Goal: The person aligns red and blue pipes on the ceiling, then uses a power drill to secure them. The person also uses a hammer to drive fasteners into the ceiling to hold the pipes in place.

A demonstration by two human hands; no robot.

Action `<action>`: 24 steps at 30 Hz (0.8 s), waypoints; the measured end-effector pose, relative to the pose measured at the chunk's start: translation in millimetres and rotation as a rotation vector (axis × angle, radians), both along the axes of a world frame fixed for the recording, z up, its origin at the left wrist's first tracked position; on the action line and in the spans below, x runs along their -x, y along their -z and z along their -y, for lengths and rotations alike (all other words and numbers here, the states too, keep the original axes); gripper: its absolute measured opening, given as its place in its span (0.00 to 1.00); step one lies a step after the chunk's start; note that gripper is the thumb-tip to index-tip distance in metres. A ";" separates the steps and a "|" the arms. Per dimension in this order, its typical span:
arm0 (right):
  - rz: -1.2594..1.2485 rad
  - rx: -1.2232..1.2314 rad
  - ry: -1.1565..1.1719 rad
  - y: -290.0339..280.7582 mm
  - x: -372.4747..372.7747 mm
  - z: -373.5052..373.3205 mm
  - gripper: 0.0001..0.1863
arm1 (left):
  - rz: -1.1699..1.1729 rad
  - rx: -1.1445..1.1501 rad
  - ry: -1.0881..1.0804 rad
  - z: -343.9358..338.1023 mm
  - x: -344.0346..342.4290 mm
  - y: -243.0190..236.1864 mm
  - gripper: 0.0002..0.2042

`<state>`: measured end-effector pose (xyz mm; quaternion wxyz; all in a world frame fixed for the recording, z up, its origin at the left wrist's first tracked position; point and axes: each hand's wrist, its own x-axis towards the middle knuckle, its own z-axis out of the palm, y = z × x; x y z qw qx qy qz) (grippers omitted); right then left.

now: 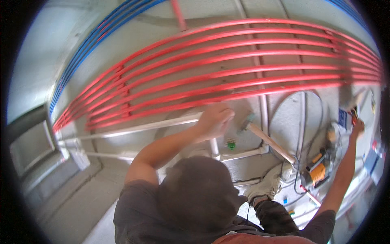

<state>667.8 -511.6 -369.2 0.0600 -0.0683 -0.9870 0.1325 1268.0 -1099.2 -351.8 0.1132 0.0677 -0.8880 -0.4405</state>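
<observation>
My left hand is raised in front of the lowest of several red pipes running along the wall. Its fingers are curled closed; whatever they hold, if anything, is hidden. Just right of it, apart from the hand, a hammer rests at a slant, its wooden handle pointing down to the right. My right hand is stretched far to the right beside a blue box. Its fingers close near something small and red, too blurred to name.
White pipes run below the red ones. A small green piece is by the wall. An orange and black power tool with a dark cable lies right of my shoe. A dark rounded shape covers the lower middle. Blue pipes cross the upper left.
</observation>
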 end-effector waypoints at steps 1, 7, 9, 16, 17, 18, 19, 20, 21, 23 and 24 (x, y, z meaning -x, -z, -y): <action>-0.079 -0.049 -0.072 -22.3 11.8 -1.0 0.15 | -0.042 0.021 -0.037 -6.9 9.8 6.0 0.07; -0.248 0.138 -0.161 -28.6 -53.8 132.7 0.15 | -0.014 0.074 -0.124 6.7 -21.3 -7.4 0.07; -0.207 0.316 -0.094 -74.2 -63.4 119.4 0.09 | -0.041 0.025 -0.089 -7.0 -5.5 -15.0 0.06; -0.247 0.362 -0.289 -151.3 -139.4 160.1 0.09 | 0.080 -0.289 -0.070 -15.1 19.7 -37.4 0.06; -0.189 0.477 -0.314 -166.8 -173.6 191.8 0.08 | 0.135 -0.436 -0.058 -17.3 26.2 -34.8 0.07; -0.151 0.519 -0.352 -177.7 -195.7 210.6 0.08 | 0.179 -0.576 -0.047 -17.6 37.5 -38.3 0.08; -0.110 0.592 -0.401 -182.2 -212.6 235.8 0.08 | 0.247 -0.806 -0.066 -12.4 48.2 -53.6 0.12; -0.059 0.604 -0.434 -185.9 -234.7 245.0 0.08 | 0.323 -1.094 -0.061 -27.5 63.7 -48.5 0.17; -0.026 0.624 -0.481 -189.2 -262.1 267.0 0.08 | 0.288 -1.256 -0.013 -33.7 80.3 -56.3 0.21; 0.128 0.669 -0.610 -188.7 -307.1 287.4 0.08 | 0.259 -1.620 0.056 -56.7 108.6 -69.8 0.30; 0.236 0.738 -0.625 -179.1 -329.4 298.4 0.06 | 0.271 -1.791 0.068 -63.6 116.6 -78.3 0.34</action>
